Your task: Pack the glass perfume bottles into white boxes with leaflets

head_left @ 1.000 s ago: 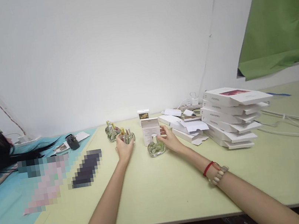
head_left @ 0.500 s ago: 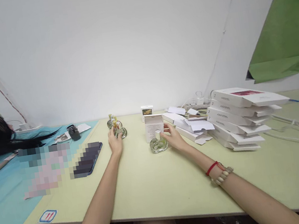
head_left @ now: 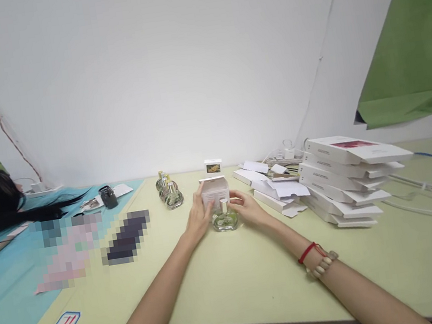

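— Moved rightward since the earlier frame: left hand, now at the box.
— Grip how?
— Left, wrapped round the box's left side; right hand, bent beside the right edge, cannot tell whether grasping.
— And the bottle?
— Upright on the bench, just before the box, between both hands. Might topple from a nudge by either.
— Else?
— Box, too: could crease if squeezed hard. Farther left, other bottles, close-packed: could clink if bumped.
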